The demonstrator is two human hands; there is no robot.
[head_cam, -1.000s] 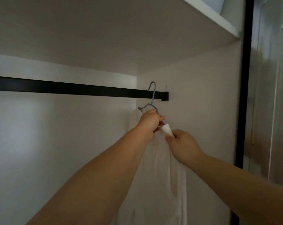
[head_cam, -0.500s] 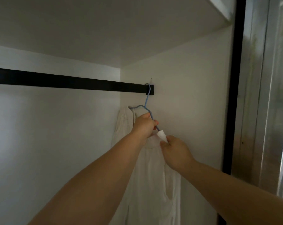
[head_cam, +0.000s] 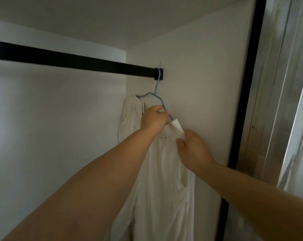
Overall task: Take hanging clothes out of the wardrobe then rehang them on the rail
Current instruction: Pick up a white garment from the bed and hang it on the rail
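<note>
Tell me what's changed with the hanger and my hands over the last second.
The blue hanger went from lifted, with its hook above the black rail, to hooked over the rail's right end. Unchanged: the left hand grips the hanger's arm, the right hand pinches the white garment. Nothing was let go.

1. A blue hanger [head_cam: 157, 94] is hooking over the right end of the black rail [head_cam: 74, 62], right by the side wall [head_cam: 199, 87].
2. A white garment [head_cam: 162, 180] is draping from the hanger, one shoulder on its left arm.
3. The left hand [head_cam: 153, 119] is gripping the hanger's right arm.
4. The right hand [head_cam: 193, 150] is pinching the garment's strap [head_cam: 177, 126] at the hanger's right tip.
5. A black door frame [head_cam: 243, 105] is standing at the right.
</note>
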